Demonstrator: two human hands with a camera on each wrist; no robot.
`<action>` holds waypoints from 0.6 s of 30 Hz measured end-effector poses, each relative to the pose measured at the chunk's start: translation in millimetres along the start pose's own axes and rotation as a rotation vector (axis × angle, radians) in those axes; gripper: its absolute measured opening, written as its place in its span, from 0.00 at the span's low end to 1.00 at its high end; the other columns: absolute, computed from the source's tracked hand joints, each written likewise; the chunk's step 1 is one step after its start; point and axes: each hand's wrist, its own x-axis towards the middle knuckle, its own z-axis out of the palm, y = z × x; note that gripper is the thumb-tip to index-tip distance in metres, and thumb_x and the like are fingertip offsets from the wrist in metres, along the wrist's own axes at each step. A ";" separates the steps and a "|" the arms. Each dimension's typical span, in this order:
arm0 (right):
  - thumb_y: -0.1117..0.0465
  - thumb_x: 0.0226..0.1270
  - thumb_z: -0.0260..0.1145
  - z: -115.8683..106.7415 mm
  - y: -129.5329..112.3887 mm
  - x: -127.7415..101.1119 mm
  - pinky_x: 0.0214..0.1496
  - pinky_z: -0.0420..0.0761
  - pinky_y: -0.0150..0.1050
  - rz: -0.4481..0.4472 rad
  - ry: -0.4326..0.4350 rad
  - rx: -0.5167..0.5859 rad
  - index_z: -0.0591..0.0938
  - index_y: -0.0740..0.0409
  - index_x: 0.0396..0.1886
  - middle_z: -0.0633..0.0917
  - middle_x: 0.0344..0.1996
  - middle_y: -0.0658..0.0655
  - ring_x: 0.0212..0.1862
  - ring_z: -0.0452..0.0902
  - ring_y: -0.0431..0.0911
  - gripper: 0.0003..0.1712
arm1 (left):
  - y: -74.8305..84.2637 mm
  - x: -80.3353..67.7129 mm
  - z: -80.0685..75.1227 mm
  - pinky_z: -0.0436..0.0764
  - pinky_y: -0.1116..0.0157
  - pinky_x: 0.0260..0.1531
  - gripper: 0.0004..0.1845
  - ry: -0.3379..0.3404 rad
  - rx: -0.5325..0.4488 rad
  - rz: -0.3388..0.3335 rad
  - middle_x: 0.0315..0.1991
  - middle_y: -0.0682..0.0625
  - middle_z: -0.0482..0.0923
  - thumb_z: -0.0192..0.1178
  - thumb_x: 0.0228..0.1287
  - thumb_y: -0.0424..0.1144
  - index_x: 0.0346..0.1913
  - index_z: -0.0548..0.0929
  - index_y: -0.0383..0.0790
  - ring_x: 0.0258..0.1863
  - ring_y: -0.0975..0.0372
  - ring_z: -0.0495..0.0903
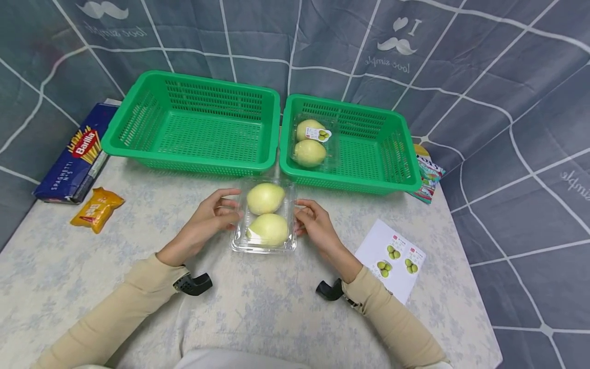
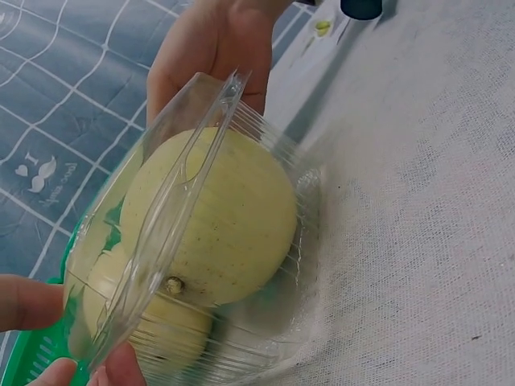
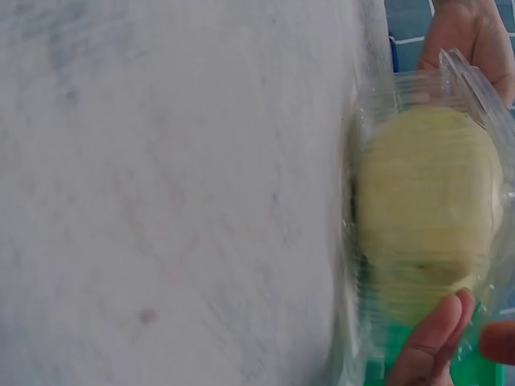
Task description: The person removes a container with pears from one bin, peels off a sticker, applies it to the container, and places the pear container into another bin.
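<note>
A clear plastic clamshell box with two pale yellow-green fruits in it rests on the table in front of me. My left hand grips its left side with curled fingers, and my right hand grips its right side. In the left wrist view the box fills the frame, with my left fingertips pinching its rim. The right wrist view shows the box on its side against the cloth, my right fingertips on its edge.
Two green baskets stand behind: the left basket holds nothing, the right basket holds a labelled box of fruit. A sticker sheet lies at right. A spaghetti box and a yellow packet lie at left.
</note>
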 end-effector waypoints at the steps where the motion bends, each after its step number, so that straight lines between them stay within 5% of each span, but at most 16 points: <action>1: 0.59 0.78 0.57 -1.3 -0.5 -0.4 0.37 0.83 0.35 0.007 -0.009 -0.004 0.71 0.56 0.69 0.78 0.32 0.50 0.33 0.77 0.40 0.23 | 0.3 -0.1 -0.2 0.85 0.66 0.42 0.35 0.001 0.000 0.000 0.58 0.39 0.68 0.61 0.69 0.33 0.76 0.60 0.37 0.41 0.68 0.77; 8: 0.54 0.79 0.57 -24.9 -7.5 -13.5 0.51 0.86 0.47 -0.018 -0.103 -0.159 0.71 0.57 0.71 0.81 0.52 0.64 0.47 0.83 0.53 0.26 | -0.3 -0.2 0.9 0.85 0.66 0.41 0.35 0.014 -0.014 -0.012 0.57 0.41 0.68 0.61 0.68 0.32 0.75 0.60 0.37 0.40 0.68 0.77; 13: 0.55 0.79 0.57 -67.6 -19.7 -36.2 0.53 0.84 0.52 -0.132 -0.129 -0.506 0.77 0.61 0.63 0.80 0.58 0.65 0.57 0.79 0.61 0.21 | -0.4 0.1 1.2 0.85 0.66 0.41 0.35 0.012 -0.018 -0.016 0.57 0.41 0.68 0.60 0.68 0.32 0.75 0.60 0.37 0.40 0.68 0.76; 18: 0.56 0.77 0.59 -115.8 -26.8 -63.4 0.50 0.83 0.48 -0.126 -0.142 -0.786 0.81 0.62 0.56 0.83 0.56 0.62 0.55 0.80 0.57 0.17 | 0.1 0.8 1.2 0.85 0.66 0.41 0.35 0.016 -0.013 -0.015 0.57 0.40 0.68 0.60 0.68 0.31 0.75 0.60 0.37 0.40 0.69 0.77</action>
